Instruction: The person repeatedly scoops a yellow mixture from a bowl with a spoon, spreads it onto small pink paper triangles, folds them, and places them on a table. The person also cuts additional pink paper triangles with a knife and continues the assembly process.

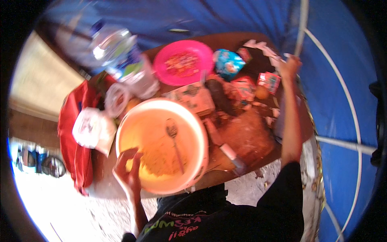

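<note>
A large pale orange basin (201, 133) stands in front of me, with a crumbly yellowish mix (159, 161) at its bottom. In it leans a slotted metal spoon (172, 131). Over the basin's left rim is my left hand (128, 165), its fingers bent inward with a gap between thumb and fingers; I see nothing held. My right hand (291, 67) reaches to the table's far right corner, blurred, its fingers closed with a small white bit showing at them. A pale strip of sachets (262, 49) runs up close to that hand; whether they touch is unclear.
A pink plate (161, 60) with reddish pieces, a blue packet (229, 63), a big water bottle (115, 50) and a printed box (193, 99) stand behind the basin. Right of it lie a knife (231, 156) and a board (250, 135). A white bag (94, 129) and red cloth (74, 137) are left.
</note>
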A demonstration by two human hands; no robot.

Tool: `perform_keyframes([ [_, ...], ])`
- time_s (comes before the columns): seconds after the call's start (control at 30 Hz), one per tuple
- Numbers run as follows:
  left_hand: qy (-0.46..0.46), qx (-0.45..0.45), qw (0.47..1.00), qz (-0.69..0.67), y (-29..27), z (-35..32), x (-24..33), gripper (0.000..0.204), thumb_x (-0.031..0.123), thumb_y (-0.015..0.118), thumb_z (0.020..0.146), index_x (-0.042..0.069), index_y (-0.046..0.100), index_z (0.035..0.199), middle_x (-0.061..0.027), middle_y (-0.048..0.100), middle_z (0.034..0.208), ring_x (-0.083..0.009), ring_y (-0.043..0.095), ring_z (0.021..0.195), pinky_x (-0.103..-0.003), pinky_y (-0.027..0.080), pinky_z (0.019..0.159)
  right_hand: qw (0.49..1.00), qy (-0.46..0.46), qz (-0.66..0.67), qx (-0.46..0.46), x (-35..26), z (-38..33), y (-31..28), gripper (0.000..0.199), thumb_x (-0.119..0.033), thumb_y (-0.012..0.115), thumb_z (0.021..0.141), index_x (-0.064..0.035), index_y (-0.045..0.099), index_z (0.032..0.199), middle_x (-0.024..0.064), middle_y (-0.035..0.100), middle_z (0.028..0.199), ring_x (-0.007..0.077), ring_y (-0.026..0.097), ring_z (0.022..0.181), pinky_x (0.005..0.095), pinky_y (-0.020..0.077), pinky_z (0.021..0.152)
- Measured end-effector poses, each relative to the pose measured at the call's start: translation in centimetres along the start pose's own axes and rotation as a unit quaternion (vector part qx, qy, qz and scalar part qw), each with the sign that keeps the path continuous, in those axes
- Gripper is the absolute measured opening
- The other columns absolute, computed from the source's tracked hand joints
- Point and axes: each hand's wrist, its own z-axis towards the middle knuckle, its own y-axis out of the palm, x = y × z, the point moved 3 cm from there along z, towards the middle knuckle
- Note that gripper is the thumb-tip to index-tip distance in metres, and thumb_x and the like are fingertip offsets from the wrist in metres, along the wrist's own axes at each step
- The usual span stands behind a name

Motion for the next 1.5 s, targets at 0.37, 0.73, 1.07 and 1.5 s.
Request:
perform_keyframes([
  [0.37,-0.009,0.088,0.98,-0.177,-0.2,-0.4,-1.1,0.012,0.005,0.061,0.097,-0.002,0.072,0.099,-0.0149,0.073,0.101,-0.0228,0.066,0.106,-0.035,0.046,0.098,0.795,-0.109,0.317,-0.505,-16.3,-20.1,-22.5,0.032,-0.028,0.082,0.082,-0.0017,0.07,0.096,0.0073,0.067,0.079,0.0147,0.064,0.07,0.0325,0.0492,0.064],
  [0.73,0.074,0.053,0.995,-0.042,-0.7,-0.2,-1.8,0.027,-0.01,0.057,0.08,0.002,0.068,0.102,-0.0113,0.068,0.119,-0.0305,0.055,0.126,-0.042,0.041,0.109,0.829,0.108,0.331,-0.437,-13.7,-28.9,-22.3,0.029,-0.019,0.082,0.081,0.0004,0.07,0.099,0.008,0.07,0.083,0.0165,0.065,0.074,0.0328,0.0511,0.069],
  [1.07,0.028,0.15,0.959,-0.237,-3.1,-2.6,-5.3,0.029,-0.013,0.037,0.068,-0.002,0.052,0.09,-0.0187,0.057,0.126,-0.0416,0.039,0.144,-0.052,0.032,0.118,0.839,0.07,0.252,-0.478,-15.5,-26.8,-21.9,0.035,-0.022,0.084,0.077,-0.0015,0.067,0.099,0.0145,0.071,0.086,0.0282,0.069,0.079,0.039,0.0528,0.073],
  [1.5,0.011,0.246,0.947,-0.207,-7.3,-2.6,-8.5,0.016,-0.006,0.054,0.081,-0.003,0.059,0.096,-0.0183,0.062,0.123,-0.0321,0.057,0.125,-0.047,0.037,0.114,0.866,-0.207,0.353,-0.287,-28.0,-20.3,-18.9,0.04,-0.032,0.078,0.084,0.0001,0.065,0.103,0.0184,0.069,0.099,0.0359,0.068,0.094,0.0469,0.0539,0.08],
])
